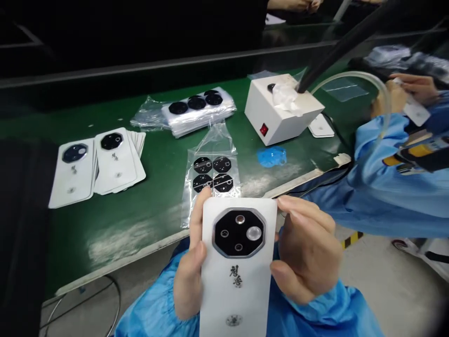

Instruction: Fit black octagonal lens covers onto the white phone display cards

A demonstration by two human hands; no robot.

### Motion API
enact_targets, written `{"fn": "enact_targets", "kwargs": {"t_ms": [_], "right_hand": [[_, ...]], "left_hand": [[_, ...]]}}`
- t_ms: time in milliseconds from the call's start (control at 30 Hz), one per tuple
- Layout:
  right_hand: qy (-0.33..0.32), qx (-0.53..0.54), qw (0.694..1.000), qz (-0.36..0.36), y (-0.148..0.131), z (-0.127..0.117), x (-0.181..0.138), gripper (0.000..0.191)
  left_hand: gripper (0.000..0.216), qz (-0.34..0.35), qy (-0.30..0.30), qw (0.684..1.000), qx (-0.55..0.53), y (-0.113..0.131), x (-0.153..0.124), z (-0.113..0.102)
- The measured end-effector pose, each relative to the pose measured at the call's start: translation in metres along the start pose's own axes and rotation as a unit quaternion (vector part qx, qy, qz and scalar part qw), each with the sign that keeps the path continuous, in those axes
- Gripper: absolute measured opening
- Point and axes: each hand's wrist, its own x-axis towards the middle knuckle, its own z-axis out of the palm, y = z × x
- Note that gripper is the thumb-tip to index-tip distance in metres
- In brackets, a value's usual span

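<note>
A white phone back cover stands tilted towards me, low in the middle of the view. It bears a black octagonal camera plate with a silvery rim, dark lettering below that, and a small round emblem near the bottom. My left hand is closed round its left edge, thumb on the front side. At the right edge, my right hand pinches with thumb low and fingertips by the top corner. Just beyond the cover, a clear plastic sheet carries several black octagonal lens pieces.
On the green bench lie stacked white covers, bagged black discs and a blue patch. A white box with a red switch stands behind. At right, a co-worker's blue sleeve and hands are close by.
</note>
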Motion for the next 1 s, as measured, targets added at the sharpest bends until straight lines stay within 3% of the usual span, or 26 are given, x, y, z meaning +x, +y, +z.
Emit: {"fn": "enact_targets", "kwargs": {"t_ms": [133,233,367,500,833,1000], "right_hand": [[-0.031,-0.008,0.999,0.011,-0.01,0.014,0.006,0.037],[-0.027,0.015,0.999,0.017,-0.012,0.021,0.004,0.039],[-0.029,0.055,0.998,-0.021,-0.008,0.026,0.002,0.048],[-0.048,0.064,0.997,-0.011,-0.008,0.025,0.001,0.052],[-0.082,0.075,0.993,0.025,-0.012,0.019,-0.003,0.059],[-0.084,0.065,0.994,0.033,-0.01,0.018,-0.005,0.063]], "left_hand": [[0.055,0.046,0.033,0.998,-0.004,0.004,-0.007,-0.004],[0.039,0.061,-0.008,0.998,-0.029,0.008,-0.01,-0.008],[0.038,0.091,-0.069,0.992,-0.057,0.01,-0.009,-0.015],[0.04,0.1,-0.11,0.987,-0.064,0.01,-0.01,-0.018],[0.056,0.104,0.006,0.994,0.016,0.015,-0.022,-0.009],[0.053,0.102,-0.003,0.994,0.034,0.015,-0.022,-0.007]]}}
